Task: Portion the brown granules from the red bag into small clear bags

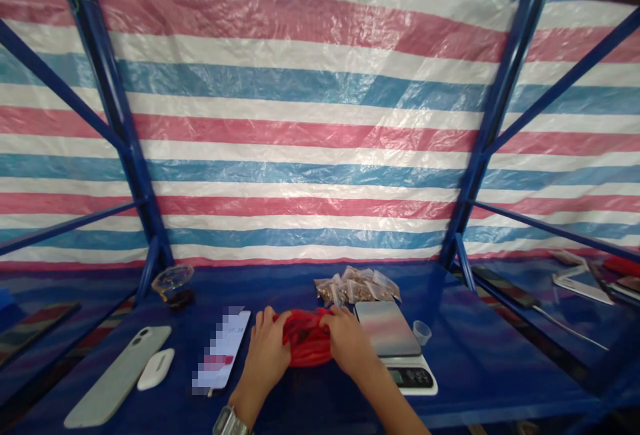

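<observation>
On my screen I see both hands meeting near the front edge of the blue table, gripping a crumpled red bag that lies on it. The left hand has its fingers curled tight over the bag's left end, and the right hand has its fingers closed on the right end. A watch sits on the left wrist. Just right of the bag stands a kitchen scale, with a small plastic cup beside it and a heap of small packets behind. To the left lie a phone, a white case and a grey phone.
</observation>
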Tool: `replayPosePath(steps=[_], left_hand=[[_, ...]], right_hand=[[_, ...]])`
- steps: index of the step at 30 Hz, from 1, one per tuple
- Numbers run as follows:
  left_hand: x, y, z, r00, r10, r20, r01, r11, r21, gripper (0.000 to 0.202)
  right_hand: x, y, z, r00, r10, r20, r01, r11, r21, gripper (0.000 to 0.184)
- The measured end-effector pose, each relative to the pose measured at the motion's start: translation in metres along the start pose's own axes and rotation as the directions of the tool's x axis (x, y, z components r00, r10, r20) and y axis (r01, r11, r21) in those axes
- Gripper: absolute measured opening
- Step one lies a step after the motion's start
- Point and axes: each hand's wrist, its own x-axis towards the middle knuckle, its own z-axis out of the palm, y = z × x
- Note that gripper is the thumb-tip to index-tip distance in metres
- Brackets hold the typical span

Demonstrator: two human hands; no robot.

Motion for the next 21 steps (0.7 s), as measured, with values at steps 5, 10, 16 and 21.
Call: replayPosePath(steps=[5, 10, 16, 21], left_hand=[[-0.010, 0.006, 0.000, 0.997, 0.020, 0.075, -0.022, 0.999, 0.026, 0.089], [-0.010, 0.005, 0.008, 0.999, 0.031, 0.005, -0.032, 0.999, 0.017, 0.083], [0.000, -0.006, 0.015, 0.996, -0.013, -0.086, 0.003, 0.993, -0.115, 0.057], [-0.001, -0.002, 0.005, 0.961, -0.063, -0.270, 0.009, 0.980, -0.199, 0.042]], right_hand=[[-0.018, 0.004, -0.005, 0.999, 0.022, 0.046, -0.018, 0.997, -0.081, 0.057], [-0.017, 0.010, -0.006, 0.993, 0.099, 0.058, -0.095, 0.993, -0.066, 0.041], [0.000, 0.052, -0.037, 0.991, -0.108, -0.074, 0.130, 0.888, 0.442, 0.026], [0.030, 0.103, -0.069, 0.918, 0.345, -0.195, -0.314, 0.933, 0.174, 0.027]])
